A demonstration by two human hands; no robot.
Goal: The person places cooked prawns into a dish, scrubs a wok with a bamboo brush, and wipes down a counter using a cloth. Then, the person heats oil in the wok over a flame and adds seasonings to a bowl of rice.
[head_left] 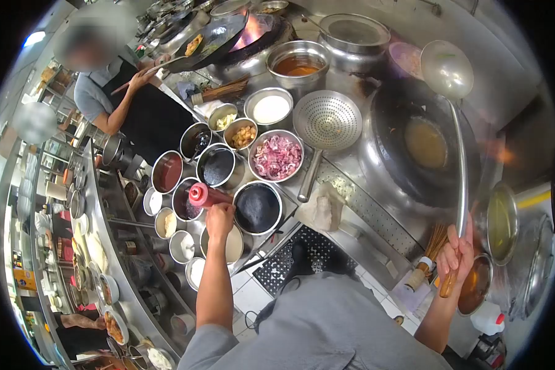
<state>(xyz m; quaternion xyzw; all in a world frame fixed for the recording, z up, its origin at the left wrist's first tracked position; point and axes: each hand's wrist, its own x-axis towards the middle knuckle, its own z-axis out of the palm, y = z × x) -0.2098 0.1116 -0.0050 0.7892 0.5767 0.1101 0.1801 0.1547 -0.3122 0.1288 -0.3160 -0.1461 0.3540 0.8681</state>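
Observation:
My left hand (220,220) is closed round a red squeeze bottle (205,195), tilted over the metal pots between a pot of dark sauce (258,208) and a pot of dark red contents (184,200). On the right, my right hand (455,253) grips the wooden handle end of a long metal ladle (459,142), its bowl raised above the far rim of a large wok (382,142). Some cloudy liquid lies in the wok. Between the hands, a perforated strainer (327,120) rests beside a bowl of sliced onions (275,155).
At the upper left a person (120,86) holds another wok (213,46) near a flame. A folded cloth (320,208) lies on the counter edge. Bowls of oil (502,225) and brown sauce (475,285) stand at the right, near a bamboo brush (420,274). Shelves line the left.

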